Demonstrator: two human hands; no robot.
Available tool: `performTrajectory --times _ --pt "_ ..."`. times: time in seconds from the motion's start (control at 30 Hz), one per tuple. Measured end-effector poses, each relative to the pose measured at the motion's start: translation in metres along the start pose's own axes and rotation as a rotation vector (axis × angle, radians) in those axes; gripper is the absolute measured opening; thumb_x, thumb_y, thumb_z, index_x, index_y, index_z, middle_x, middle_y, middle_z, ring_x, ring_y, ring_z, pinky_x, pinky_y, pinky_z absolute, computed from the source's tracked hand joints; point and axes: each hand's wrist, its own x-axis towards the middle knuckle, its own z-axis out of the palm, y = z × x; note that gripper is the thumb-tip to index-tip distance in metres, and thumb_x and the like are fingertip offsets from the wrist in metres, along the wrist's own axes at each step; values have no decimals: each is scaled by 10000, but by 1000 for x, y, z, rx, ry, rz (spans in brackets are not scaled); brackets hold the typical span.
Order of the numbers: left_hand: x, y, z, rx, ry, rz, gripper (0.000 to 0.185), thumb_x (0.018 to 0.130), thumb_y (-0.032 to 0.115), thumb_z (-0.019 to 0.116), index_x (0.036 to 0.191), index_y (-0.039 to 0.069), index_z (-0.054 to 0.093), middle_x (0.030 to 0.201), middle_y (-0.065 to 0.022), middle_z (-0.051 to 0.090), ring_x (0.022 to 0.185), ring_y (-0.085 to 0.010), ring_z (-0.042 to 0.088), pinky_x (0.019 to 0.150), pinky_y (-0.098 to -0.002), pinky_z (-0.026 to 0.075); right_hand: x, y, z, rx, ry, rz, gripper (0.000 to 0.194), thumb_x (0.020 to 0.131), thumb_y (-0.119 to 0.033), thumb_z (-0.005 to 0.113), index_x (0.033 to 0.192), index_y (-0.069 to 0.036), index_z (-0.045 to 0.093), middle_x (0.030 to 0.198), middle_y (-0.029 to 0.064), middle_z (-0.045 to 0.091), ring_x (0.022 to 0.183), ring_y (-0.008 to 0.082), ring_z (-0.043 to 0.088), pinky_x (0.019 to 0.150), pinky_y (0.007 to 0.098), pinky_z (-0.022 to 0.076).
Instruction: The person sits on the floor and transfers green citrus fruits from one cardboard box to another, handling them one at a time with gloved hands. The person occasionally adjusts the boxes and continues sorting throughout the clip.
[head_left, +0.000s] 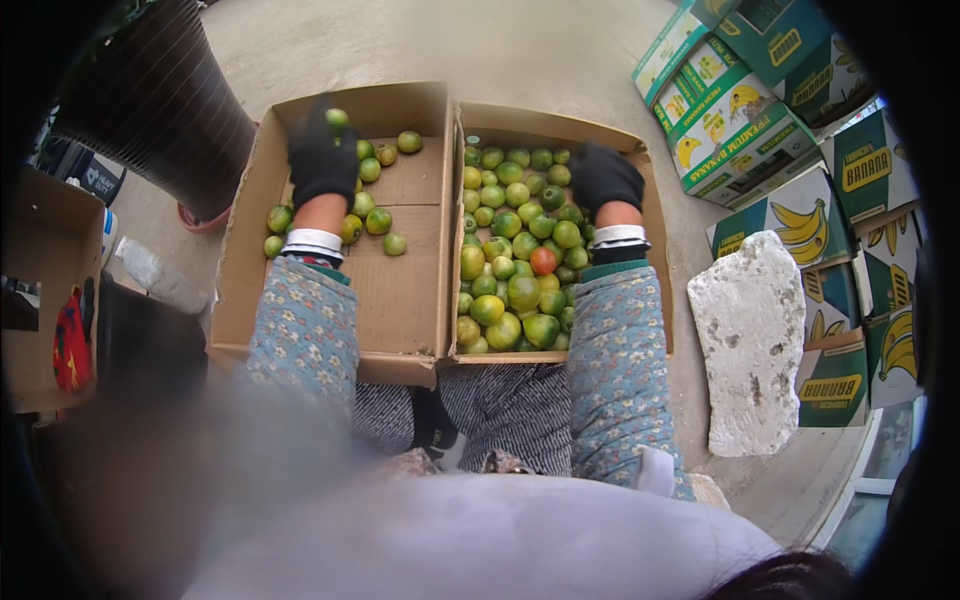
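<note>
Two cardboard boxes stand side by side before me. Green tomatoes (523, 292) fill much of the right box (517, 118), with one red tomato (543, 261) among them. Fewer green tomatoes (379, 220) lie scattered in the left box (394, 307), where bare cardboard shows. My left hand (324, 169), in a black glove, is over the far part of the left box, with a green tomato (337, 118) at its blurred fingers. My right hand (606, 178), also gloved in black, is curled at the far right of the tomatoes; its fingertips and anything inside them are hidden.
Banana cartons (795, 217) are stacked on the right, behind a rough white slab (750, 345). A large dark ribbed pot (161, 105) stands at the upper left. Another cardboard box (52, 225) holding a red item (73, 341) is at the left edge.
</note>
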Motion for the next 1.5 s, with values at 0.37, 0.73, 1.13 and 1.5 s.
performTrajectory --times 0.37,0.73,1.13,1.5 --pt "-15 -10 19 -31 -108 -70 583 797 222 627 1337 118 432 1373 -248 361 1261 -401 377 1037 -434 345 3 36 27 -232 -226 233 457 814 -368 601 1202 -128 601 1295 132 545 1180 323 530 958 412 424" --pt "-13 3 18 22 -256 -67 605 816 310 626 1350 124 410 1418 -223 307 1253 -402 401 1013 -435 386 5 52 24 22 -524 -31 689 714 -602 611 1099 -32 647 1115 198 632 1042 316 602 898 367 455" --pt "-16 6 19 -15 -332 -52 642 814 367 610 1370 128 396 1426 -217 311 1257 -394 404 1014 -434 385 -54 57 21 121 -281 -79 691 610 -438 780 1190 -128 571 1173 194 569 1027 359 575 867 402 480" --pt "-21 12 24 -205 -330 100 608 802 342 641 1319 92 440 1366 -206 391 1242 -366 421 1004 -423 391 -53 26 8 -60 -325 -253 513 689 -326 740 1129 -95 613 1025 169 651 921 317 630 807 397 500"
